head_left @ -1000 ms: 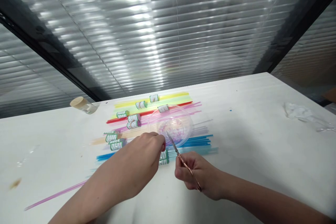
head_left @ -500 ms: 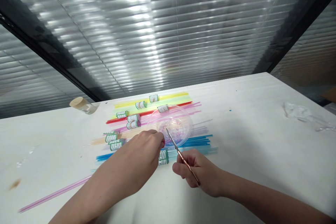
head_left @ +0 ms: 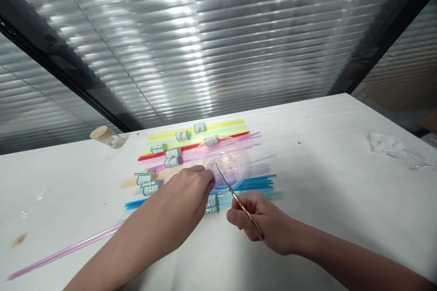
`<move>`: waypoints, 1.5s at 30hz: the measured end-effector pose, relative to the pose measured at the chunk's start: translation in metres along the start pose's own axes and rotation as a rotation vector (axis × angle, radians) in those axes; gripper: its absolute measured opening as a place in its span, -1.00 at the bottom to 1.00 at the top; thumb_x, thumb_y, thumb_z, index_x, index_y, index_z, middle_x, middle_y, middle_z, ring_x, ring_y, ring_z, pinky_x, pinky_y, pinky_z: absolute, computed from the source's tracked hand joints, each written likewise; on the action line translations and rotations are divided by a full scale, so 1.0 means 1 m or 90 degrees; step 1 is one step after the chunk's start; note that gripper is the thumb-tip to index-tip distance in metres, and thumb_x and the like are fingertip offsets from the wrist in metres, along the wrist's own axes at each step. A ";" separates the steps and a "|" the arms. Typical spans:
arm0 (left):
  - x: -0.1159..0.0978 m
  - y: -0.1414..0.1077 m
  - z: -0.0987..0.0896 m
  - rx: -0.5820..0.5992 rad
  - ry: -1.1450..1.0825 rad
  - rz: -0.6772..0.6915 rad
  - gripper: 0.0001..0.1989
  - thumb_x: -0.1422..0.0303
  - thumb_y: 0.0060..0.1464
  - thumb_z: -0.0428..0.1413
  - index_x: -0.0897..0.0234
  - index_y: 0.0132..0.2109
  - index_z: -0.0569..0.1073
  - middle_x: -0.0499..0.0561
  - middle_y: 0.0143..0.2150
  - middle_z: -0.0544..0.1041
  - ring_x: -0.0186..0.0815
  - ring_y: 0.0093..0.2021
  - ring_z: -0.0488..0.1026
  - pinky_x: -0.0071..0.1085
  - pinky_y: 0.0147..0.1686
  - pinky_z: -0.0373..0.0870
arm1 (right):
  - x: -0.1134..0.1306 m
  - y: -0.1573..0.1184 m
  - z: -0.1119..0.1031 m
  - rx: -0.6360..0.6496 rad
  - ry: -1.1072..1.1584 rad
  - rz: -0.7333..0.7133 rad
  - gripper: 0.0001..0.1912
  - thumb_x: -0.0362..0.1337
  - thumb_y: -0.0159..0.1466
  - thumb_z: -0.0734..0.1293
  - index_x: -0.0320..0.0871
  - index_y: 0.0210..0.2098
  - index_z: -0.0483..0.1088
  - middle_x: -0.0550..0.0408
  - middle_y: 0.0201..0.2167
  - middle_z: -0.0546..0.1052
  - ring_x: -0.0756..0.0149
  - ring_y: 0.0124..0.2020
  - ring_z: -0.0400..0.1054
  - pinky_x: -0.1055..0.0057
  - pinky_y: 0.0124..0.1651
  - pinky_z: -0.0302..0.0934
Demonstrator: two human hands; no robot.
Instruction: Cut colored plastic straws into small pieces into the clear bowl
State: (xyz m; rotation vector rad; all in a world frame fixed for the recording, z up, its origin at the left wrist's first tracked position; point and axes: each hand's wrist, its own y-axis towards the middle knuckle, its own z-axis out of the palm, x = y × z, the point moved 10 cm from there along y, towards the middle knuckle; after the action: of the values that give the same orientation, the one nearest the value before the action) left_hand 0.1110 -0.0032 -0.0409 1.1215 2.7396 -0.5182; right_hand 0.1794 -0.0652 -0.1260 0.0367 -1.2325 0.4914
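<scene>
My left hand (head_left: 193, 191) is closed in a pinch on long pinkish-purple straws (head_left: 64, 253), whose far ends stick out to the lower left behind my forearm. In my right hand (head_left: 262, 223) is a pair of scissors (head_left: 235, 195) with copper-coloured handles. Its blades point up and left, their tips close to my left fingertips. Below the tips lies a clear round plastic bowl (head_left: 247, 157) holding small pale pink and clear pieces. My left fingers hide the straws' near ends.
Around the bowl lie bundles of coloured straws, among them yellow (head_left: 227, 124), red (head_left: 191, 148) and blue (head_left: 256, 183) ones, several in printed paper bands. A jar with a wooden lid (head_left: 101, 133) lies back left. Crumpled clear plastic (head_left: 387, 144) is at the right.
The purple straws have slid farther out to the lower left. My right hand with the scissors has shifted slightly right; my left hand has barely moved.
</scene>
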 end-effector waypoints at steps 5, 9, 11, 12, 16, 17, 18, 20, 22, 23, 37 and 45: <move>-0.003 0.000 -0.005 -0.010 -0.024 -0.014 -0.67 0.24 0.35 -0.23 0.21 -0.34 0.28 -0.06 -0.32 0.40 -0.28 -0.34 0.29 -0.28 -0.34 0.17 | 0.003 -0.001 -0.001 -0.001 0.019 -0.007 -0.50 -0.01 0.29 0.36 -0.12 -0.57 0.08 0.40 -0.73 0.03 0.54 -0.66 -0.21 0.44 -0.58 -0.31; -0.004 0.000 -0.008 -0.018 -0.034 -0.013 -0.67 0.24 0.35 -0.22 0.21 -0.34 0.29 -0.07 -0.33 0.40 -0.29 -0.35 0.29 -0.30 -0.37 0.15 | 0.000 -0.002 0.001 -0.003 0.009 0.016 -0.53 -0.12 0.29 0.37 -0.12 -0.57 0.07 0.39 -0.73 0.05 0.54 -0.65 -0.20 0.45 -0.57 -0.29; -0.006 0.000 -0.009 -0.022 -0.040 -0.004 -0.68 0.25 0.35 -0.21 0.20 -0.34 0.30 -0.07 -0.32 0.41 -0.29 -0.34 0.30 -0.30 -0.36 0.16 | 0.000 -0.002 0.001 -0.004 0.009 0.014 -0.53 -0.13 0.30 0.36 -0.12 -0.59 0.06 0.39 -0.74 0.04 0.54 -0.65 -0.20 0.45 -0.57 -0.27; -0.007 0.000 -0.009 -0.024 -0.043 0.000 -0.68 0.26 0.35 -0.21 0.20 -0.33 0.30 -0.08 -0.32 0.41 -0.29 -0.33 0.31 -0.30 -0.36 0.17 | 0.001 -0.001 0.001 -0.005 0.009 0.013 -0.52 -0.13 0.29 0.36 -0.12 -0.59 0.06 0.39 -0.74 0.04 0.54 -0.65 -0.19 0.45 -0.57 -0.26; -0.010 -0.002 -0.014 -0.033 -0.049 0.005 -0.68 0.25 0.35 -0.18 0.19 -0.34 0.32 -0.10 -0.34 0.43 -0.31 -0.35 0.33 -0.33 -0.38 0.18 | 0.000 0.001 -0.004 -0.027 -0.022 0.020 -0.51 -0.07 0.31 0.33 -0.12 -0.61 0.08 0.38 -0.78 0.08 0.54 -0.67 -0.17 0.44 -0.57 -0.23; -0.010 -0.002 -0.016 -0.040 -0.047 0.005 -0.69 0.25 0.34 -0.17 0.18 -0.32 0.34 -0.10 -0.34 0.44 -0.32 -0.36 0.34 -0.33 -0.38 0.18 | 0.000 0.002 -0.005 -0.034 -0.034 0.024 -0.49 -0.04 0.31 0.32 -0.12 -0.62 0.08 0.37 -0.79 0.08 0.54 -0.68 -0.17 0.44 -0.57 -0.23; -0.011 -0.003 -0.019 -0.051 -0.044 0.007 -0.70 0.24 0.34 -0.16 0.17 -0.30 0.37 -0.11 -0.33 0.45 -0.33 -0.36 0.35 -0.34 -0.38 0.19 | 0.000 0.003 -0.007 -0.041 -0.041 0.023 -0.46 -0.01 0.31 0.31 -0.12 -0.64 0.07 0.37 -0.80 0.08 0.54 -0.68 -0.17 0.43 -0.56 -0.23; -0.011 -0.004 -0.024 -0.072 -0.033 0.010 -0.73 0.23 0.34 -0.14 0.14 -0.24 0.40 -0.12 -0.31 0.47 -0.33 -0.35 0.37 -0.34 -0.37 0.21 | 0.003 0.004 -0.007 -0.045 -0.028 0.008 -0.42 0.05 0.28 0.33 -0.12 -0.67 0.06 0.36 -0.79 0.06 0.54 -0.67 -0.17 0.43 -0.56 -0.23; -0.010 -0.004 -0.026 -0.083 -0.021 0.009 -0.74 0.23 0.33 -0.12 0.12 -0.21 0.42 -0.11 -0.30 0.49 -0.32 -0.34 0.39 -0.34 -0.36 0.22 | 0.006 0.003 -0.006 -0.037 0.010 -0.017 -0.41 0.11 0.23 0.36 -0.12 -0.65 0.07 0.37 -0.75 0.04 0.54 -0.66 -0.18 0.43 -0.57 -0.25; -0.010 -0.005 -0.027 -0.084 -0.019 0.006 -0.74 0.23 0.33 -0.12 0.12 -0.21 0.43 -0.11 -0.29 0.49 -0.31 -0.34 0.39 -0.34 -0.36 0.23 | 0.007 0.002 -0.005 -0.030 0.024 -0.026 -0.41 0.14 0.20 0.37 -0.12 -0.63 0.08 0.38 -0.73 0.04 0.54 -0.66 -0.19 0.44 -0.57 -0.26; -0.024 -0.006 -0.034 -0.121 -0.040 0.066 -0.70 0.31 0.30 -0.12 0.19 -0.26 0.49 -0.03 -0.34 0.52 -0.30 -0.37 0.44 -0.41 -0.39 0.33 | 0.002 -0.005 -0.015 -0.075 -0.169 0.006 -0.53 0.01 0.15 0.46 -0.10 -0.51 0.13 0.34 -0.65 0.10 0.48 -0.60 -0.07 0.47 -0.55 -0.17; -0.025 -0.004 -0.035 -0.121 -0.049 0.071 -0.73 0.32 0.32 -0.10 0.17 -0.22 0.48 -0.06 -0.30 0.53 -0.33 -0.36 0.44 -0.40 -0.39 0.30 | 0.012 -0.008 -0.029 -0.175 -0.369 0.038 -0.48 0.08 0.06 0.49 -0.09 -0.54 0.14 0.32 -0.65 0.17 0.45 -0.59 -0.02 0.44 -0.52 -0.12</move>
State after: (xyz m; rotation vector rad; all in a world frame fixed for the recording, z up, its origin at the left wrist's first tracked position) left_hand 0.1260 -0.0098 -0.0013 1.1719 2.5777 -0.2730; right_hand 0.2111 -0.0598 -0.1234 -0.0981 -1.8661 0.3673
